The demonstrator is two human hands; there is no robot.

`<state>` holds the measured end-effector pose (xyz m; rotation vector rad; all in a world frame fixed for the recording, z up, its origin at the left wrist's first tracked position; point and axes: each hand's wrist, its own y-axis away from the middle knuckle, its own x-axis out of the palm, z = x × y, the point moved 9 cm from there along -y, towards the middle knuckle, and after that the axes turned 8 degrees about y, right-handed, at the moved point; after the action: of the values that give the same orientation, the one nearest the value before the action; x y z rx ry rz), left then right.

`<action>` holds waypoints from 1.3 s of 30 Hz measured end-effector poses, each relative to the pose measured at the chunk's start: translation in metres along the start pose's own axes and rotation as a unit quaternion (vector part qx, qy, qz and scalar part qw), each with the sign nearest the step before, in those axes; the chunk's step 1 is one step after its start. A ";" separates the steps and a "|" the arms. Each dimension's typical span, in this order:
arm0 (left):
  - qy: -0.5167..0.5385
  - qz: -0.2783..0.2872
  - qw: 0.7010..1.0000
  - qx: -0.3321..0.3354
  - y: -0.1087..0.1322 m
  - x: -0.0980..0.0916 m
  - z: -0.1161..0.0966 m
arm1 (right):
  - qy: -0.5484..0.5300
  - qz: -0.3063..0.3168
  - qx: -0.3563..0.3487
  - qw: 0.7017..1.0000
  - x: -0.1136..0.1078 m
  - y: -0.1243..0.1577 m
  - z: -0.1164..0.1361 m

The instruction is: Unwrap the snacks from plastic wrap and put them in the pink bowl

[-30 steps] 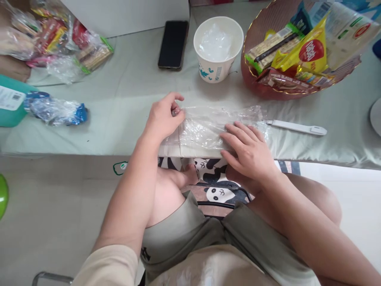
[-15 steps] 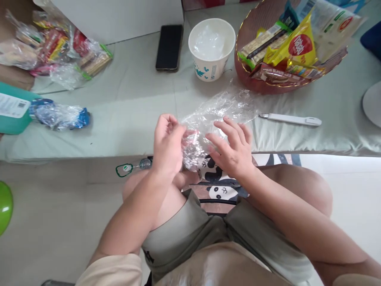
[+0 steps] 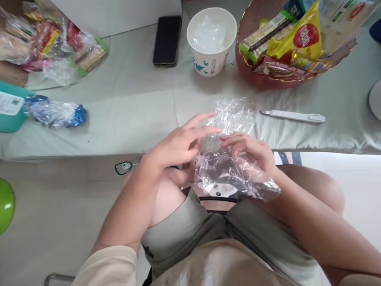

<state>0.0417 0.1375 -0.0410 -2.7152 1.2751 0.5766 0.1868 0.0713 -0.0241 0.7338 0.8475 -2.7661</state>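
Note:
A crinkled clear plastic wrapper [image 3: 222,169] stretches between my two hands, over my lap and the bench's front edge. My left hand [image 3: 178,145] grips its left side low down, with two fingers reaching out across the top. On the other side my right hand [image 3: 253,153] has curled fingers above and the thumb behind the see-through film, closed on it. The far part of the wrapper spreads over the covered bench [image 3: 133,115]. To the right of it lies a white utility knife [image 3: 293,116].
A paper cup [image 3: 208,59] with clear plastic inside stands behind my hands, beside a red bowl [image 3: 268,81] of packaged snacks. A black phone [image 3: 167,41] lies left of the cup. At left are bagged snacks [image 3: 56,47] and a teal bottle [image 3: 12,115] with a plastic-wrapped blue top.
The bunched wrapper has been spread out, and part of it now hangs toward me over my right wrist. My left hand has turned inward with fingers extended; my right has moved right and curled.

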 end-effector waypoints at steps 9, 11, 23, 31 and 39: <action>-0.145 0.015 0.989 0.019 -0.014 0.013 0.000 | 0.050 -0.117 0.134 0.983 -0.024 0.010 -0.022; -0.136 -0.009 0.991 0.014 -0.013 0.007 -0.001 | 0.068 -0.161 0.202 0.964 -0.031 0.016 -0.032; -0.100 -0.162 0.966 -0.175 -0.024 -0.013 0.019 | 0.164 -0.156 0.355 0.907 -0.043 0.021 -0.067; -0.253 -0.150 0.921 -0.254 -0.008 -0.016 0.024 | 0.290 -0.135 0.277 0.906 -0.045 0.010 -0.079; -0.310 -0.154 0.894 -0.283 -0.004 -0.020 0.026 | 0.328 -0.168 0.002 0.930 -0.033 -0.012 -0.015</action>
<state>0.0256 0.1610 -0.0582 -2.6440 0.5511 1.8078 0.2179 0.0901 -0.0128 1.7156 1.1646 -2.8131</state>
